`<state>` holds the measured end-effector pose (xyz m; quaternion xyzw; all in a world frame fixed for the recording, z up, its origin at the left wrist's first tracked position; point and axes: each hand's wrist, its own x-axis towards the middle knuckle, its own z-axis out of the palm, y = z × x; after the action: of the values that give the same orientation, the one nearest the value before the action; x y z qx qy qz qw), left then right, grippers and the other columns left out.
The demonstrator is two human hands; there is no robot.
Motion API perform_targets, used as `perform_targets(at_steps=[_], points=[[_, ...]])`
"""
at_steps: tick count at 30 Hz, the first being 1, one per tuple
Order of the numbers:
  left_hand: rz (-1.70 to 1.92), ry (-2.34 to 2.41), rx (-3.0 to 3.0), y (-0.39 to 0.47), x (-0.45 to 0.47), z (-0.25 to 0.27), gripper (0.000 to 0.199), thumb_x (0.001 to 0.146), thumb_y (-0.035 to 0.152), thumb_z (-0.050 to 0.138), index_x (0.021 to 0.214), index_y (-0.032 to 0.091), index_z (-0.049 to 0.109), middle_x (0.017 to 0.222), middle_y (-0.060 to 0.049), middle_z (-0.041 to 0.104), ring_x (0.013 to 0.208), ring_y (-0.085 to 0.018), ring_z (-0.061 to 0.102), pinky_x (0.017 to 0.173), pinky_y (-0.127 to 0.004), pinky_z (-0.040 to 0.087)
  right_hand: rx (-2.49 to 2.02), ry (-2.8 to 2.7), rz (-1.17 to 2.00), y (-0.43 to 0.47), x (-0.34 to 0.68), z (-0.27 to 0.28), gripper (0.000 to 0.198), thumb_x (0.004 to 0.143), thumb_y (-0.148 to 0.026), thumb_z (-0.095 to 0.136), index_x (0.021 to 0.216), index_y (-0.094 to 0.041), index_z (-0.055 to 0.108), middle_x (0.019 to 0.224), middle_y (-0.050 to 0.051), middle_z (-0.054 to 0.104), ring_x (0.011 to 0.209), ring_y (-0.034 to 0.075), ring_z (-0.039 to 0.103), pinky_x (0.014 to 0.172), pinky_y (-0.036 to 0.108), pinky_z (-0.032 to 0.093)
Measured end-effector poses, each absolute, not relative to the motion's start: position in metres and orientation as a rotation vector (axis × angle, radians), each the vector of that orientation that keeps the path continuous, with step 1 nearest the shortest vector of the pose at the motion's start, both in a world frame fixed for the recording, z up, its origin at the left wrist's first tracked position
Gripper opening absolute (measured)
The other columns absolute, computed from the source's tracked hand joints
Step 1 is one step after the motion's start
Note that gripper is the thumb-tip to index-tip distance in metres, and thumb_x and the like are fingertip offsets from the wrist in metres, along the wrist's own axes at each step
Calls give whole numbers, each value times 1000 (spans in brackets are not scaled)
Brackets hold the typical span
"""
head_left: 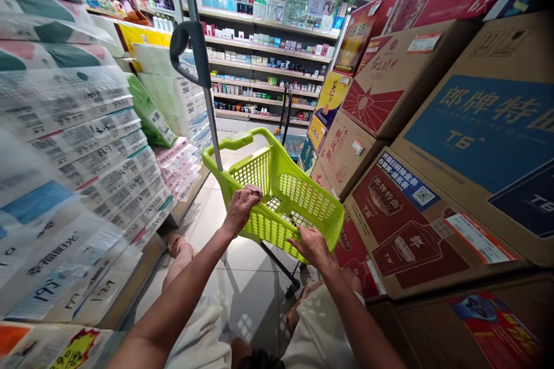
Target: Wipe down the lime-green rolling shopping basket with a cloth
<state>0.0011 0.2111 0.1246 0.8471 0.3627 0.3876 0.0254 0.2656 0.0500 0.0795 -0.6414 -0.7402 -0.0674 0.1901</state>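
Note:
A lime-green shopping basket cart [309,190] with perforated walls stands in front of me, tilted in view, its inside bare of goods. My left hand [242,207] is closed on a crumpled pinkish-brown cloth [253,189] at the near rim, toward the handle end. Further right, my right hand [312,244] grips the same near rim, its thumb over the edge and its other fingers partly hidden. A grey pole with a dark loop handle [190,52] rises at the cart's left corner.
Wrapped paper packs [108,144] are stacked high on the left. Large liquor cartons [415,202] wall the right side. Cosmetics shelves [268,63] cross the back, with a dark-handled trolley [285,115] before them. Pale floor tiles [246,288] lie below.

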Motion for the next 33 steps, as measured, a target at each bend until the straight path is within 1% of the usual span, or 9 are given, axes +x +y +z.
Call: perform_targets(at_steps=[3,6,10,16,19,22,25,29,33], points=[[1339,1308,2508,212,-5,127,54,81,-5,47,120,25,71,123,-11,62,115,-30,51,103,-46,48,-1884,-2040,-180,46,262,78,42,111,-47,37,97,-18,65,79,6,74,69,16,68,61,24,32],[1460,1501,2360,220,-11,137,57,80,-4,46,125,23,69,123,-13,60,112,-32,52,103,-49,48,-1941,-2030,-152,40,244,77,39,112,-34,32,96,-19,64,83,5,74,66,14,67,57,26,26],[1345,1586,2455,220,-25,154,56,80,-4,47,123,23,69,120,-14,62,111,-33,54,101,-49,49,-1980,-1998,-106,34,213,76,33,112,-31,35,97,-20,62,86,6,75,64,14,65,56,27,23],[1111,1857,2648,243,-41,201,44,94,3,42,125,21,67,125,-16,62,116,-34,52,98,-48,51,-2103,-1880,-9,31,192,86,29,110,-31,39,95,-21,61,80,5,74,63,14,65,57,27,25],[873,1963,2677,268,-39,213,42,98,7,37,124,20,68,123,-20,63,115,-37,54,90,-49,54,-2124,-1860,20,31,187,90,28,110,-31,40,94,-23,61,77,3,74,61,14,65,56,28,24],[700,2080,2660,287,-34,214,41,98,10,35,120,17,69,116,-22,64,112,-38,56,81,-46,56,-2138,-1856,36,31,176,90,28,109,-32,39,94,-23,61,77,4,74,59,15,65,55,29,22],[699,2170,2616,292,-32,209,41,99,11,33,120,16,69,113,-22,63,109,-36,57,80,-45,55,-2138,-1857,62,25,160,86,29,110,-30,36,94,-24,61,78,5,74,59,17,66,55,31,22],[727,2132,2605,291,-37,202,42,99,10,33,121,16,69,110,-23,63,108,-38,57,85,-49,52,-2087,-1899,138,12,147,86,30,109,-29,34,96,-25,61,76,5,74,59,19,66,55,32,25],[736,2054,2651,292,-46,200,40,95,8,38,119,17,69,108,-21,66,106,-37,57,87,-49,49,-1866,-2198,293,17,157,108,29,107,-38,40,93,-26,64,75,3,74,57,19,62,56,31,28]])
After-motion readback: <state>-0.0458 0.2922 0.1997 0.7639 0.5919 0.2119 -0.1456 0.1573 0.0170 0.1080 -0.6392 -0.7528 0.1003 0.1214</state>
